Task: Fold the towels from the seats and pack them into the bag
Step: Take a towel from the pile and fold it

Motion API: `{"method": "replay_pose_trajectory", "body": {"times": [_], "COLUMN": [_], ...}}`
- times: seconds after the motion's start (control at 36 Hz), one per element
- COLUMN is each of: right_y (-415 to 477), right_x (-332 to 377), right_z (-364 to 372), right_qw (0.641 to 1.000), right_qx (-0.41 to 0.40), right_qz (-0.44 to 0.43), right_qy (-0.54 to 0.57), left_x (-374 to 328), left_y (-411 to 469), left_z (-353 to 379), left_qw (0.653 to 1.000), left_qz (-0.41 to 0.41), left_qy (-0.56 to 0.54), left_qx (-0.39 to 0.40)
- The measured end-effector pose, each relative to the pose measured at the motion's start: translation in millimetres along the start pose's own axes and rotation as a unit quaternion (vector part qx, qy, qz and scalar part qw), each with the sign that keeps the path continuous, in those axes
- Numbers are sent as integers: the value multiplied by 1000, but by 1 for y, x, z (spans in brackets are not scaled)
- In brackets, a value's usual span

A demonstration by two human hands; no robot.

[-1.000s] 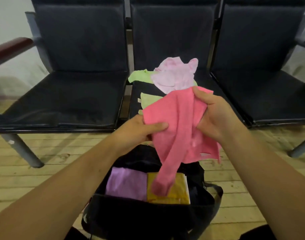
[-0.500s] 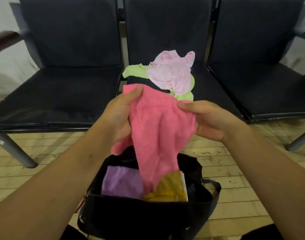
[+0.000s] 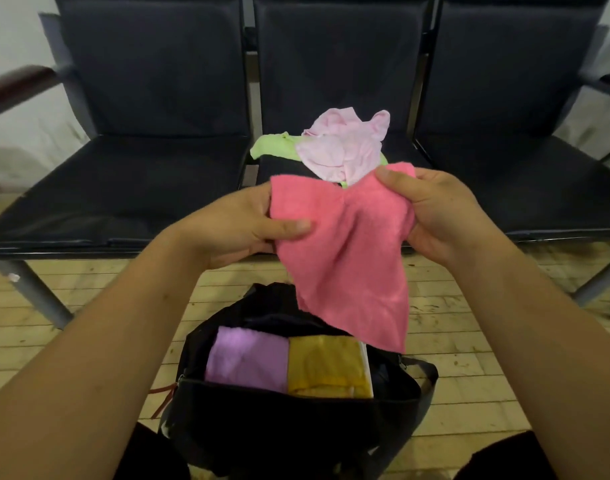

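One pink towel pinched by left hand, right hand.
The bag holds two folded towels; middle seat, two loose towels.

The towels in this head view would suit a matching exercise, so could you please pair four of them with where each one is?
1. hot pink towel
2. pale pink towel
3. purple towel
4. mustard towel

A. folded in the bag, on the person's left
B. crumpled on the middle seat
C. folded in the bag, on the person's right
D. held by left hand and right hand

Pairs: 1-D, 2-B, 3-A, 4-C
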State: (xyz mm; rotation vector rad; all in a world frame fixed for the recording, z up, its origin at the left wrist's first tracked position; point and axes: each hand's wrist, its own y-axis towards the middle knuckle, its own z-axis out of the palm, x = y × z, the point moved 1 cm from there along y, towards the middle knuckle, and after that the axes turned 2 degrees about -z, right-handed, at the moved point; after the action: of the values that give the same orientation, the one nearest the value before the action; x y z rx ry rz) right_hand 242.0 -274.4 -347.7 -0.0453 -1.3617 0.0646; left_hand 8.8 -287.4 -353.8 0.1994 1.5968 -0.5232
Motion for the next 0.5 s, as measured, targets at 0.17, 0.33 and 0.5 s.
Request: {"method": "replay_pose_trajectory", "body": {"times": [0.17, 0.33, 0.5], "right_y": [-3, -13, -8], "right_x": [-6, -1, -5], "right_z": [-12, -14, -18], "right_qw": [998, 988, 994], "right_qx": [16, 132, 82], "right_qz": [49, 79, 20], "right_qy": [-23, -5, -63], "left_x": [6, 5, 0], "left_y": [0, -4, -12], "left_z": [-1, -5, -11], "left_qw": [994, 981, 981], "left_qz": [36, 65, 65], "left_qy": [-2, 30, 100], "left_qx": [-101, -179, -154]}}
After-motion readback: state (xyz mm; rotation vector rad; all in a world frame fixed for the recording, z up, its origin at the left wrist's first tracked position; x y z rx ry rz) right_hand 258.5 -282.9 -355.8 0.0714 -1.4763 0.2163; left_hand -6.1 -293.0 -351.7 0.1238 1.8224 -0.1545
